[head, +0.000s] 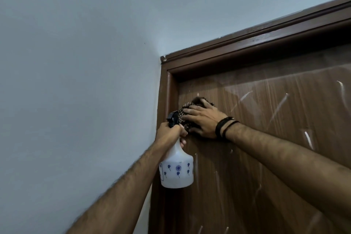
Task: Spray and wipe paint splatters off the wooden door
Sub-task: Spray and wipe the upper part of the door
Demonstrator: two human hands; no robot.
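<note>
The brown wooden door (266, 157) fills the right half of the view, streaked with white paint splatters (279, 107). My right hand (204, 119) presses a dark checked cloth (187, 109) flat against the door near its upper left corner, fingers spread. My left hand (169, 132) grips the neck of a white spray bottle (176, 169) with blue flower prints. Its black nozzle (173, 118) sits just left of the cloth.
A dark brown door frame (247, 43) runs along the top and down the left side (164, 91). A pale blue wall (76, 81) covers the left of the view. Black bands circle my right wrist (225, 127).
</note>
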